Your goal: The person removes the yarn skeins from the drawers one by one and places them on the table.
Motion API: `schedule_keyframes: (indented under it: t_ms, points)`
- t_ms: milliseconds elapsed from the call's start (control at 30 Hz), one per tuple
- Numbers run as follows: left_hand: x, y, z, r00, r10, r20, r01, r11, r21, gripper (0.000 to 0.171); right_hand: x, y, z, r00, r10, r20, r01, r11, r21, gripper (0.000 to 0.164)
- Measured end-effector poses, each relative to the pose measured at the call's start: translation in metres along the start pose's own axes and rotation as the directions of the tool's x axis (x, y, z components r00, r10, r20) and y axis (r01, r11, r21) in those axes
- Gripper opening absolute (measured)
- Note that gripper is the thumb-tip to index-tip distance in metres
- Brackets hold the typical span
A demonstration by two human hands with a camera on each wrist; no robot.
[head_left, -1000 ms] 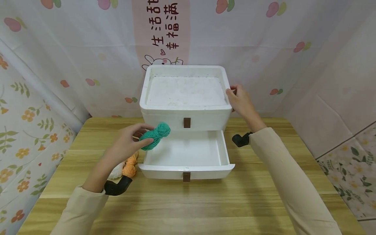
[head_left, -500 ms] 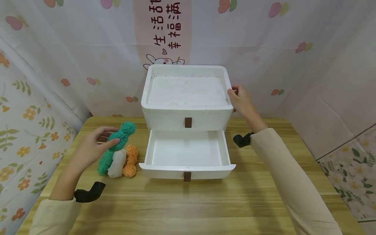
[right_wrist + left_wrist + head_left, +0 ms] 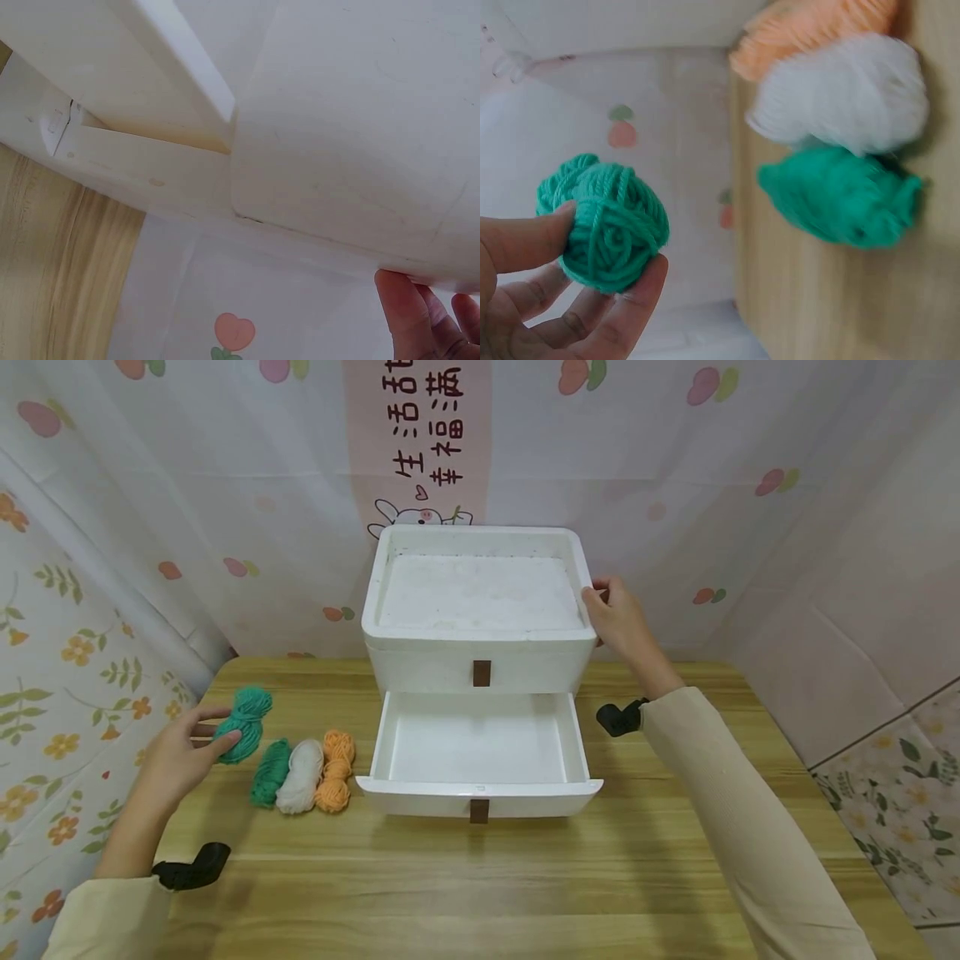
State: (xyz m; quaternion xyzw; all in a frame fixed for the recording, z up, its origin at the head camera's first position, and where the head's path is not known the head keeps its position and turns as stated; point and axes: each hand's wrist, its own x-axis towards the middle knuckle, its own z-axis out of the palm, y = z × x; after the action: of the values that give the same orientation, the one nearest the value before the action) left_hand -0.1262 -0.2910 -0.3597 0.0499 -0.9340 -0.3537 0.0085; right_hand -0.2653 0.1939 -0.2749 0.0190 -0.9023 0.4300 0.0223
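My left hand [image 3: 180, 747] holds a teal yarn skein [image 3: 243, 727] between thumb and fingers, raised over the left side of the table. In the left wrist view, the held skein [image 3: 615, 225] is close and a green skein [image 3: 840, 196] lies beyond it on the wood. On the table, the darker green skein [image 3: 270, 773], a white skein [image 3: 300, 777] and an orange skein [image 3: 335, 772] lie side by side. My right hand [image 3: 618, 618] grips the right edge of a white two-drawer storage box [image 3: 480, 635], fingertips [image 3: 397, 289] against its side; some fingers are hidden.
The lower drawer [image 3: 477, 789], with a brown pull tab, is pulled out and holds nothing visible. The upper drawer is closed below a shallow top tray. The wooden table [image 3: 480, 893] extends in front, with a printed curtain [image 3: 660, 510] behind.
My left hand has carried the teal skein leftward from above the drawer, past the three skeins on the table, to their left. The right hand stays at the box's edge.
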Motion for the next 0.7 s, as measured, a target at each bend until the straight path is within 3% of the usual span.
schedule_keyframes:
  t_ms: [233, 467, 700]
  points:
    - [0.004, -0.029, 0.004, 0.994, -0.096, 0.049, 0.095, 0.995, 0.020, 0.054, 0.001, 0.001, -0.001, 1.000, 0.005, 0.006, -0.005, 1.000, 0.008, 0.057]
    - [0.009, -0.049, 0.007, 0.963, -0.206, 0.173, 0.198, 0.978, 0.062, 0.060, 0.001, 0.002, 0.000, 1.000, 0.012, 0.003, -0.013, 1.000, 0.013, 0.056]
    - [0.010, -0.056, 0.016, 0.958, -0.206, 0.199, 0.206, 0.978, 0.021, 0.055, 0.003, 0.003, -0.001, 1.000, 0.014, 0.003, -0.014, 1.000, 0.010, 0.057]
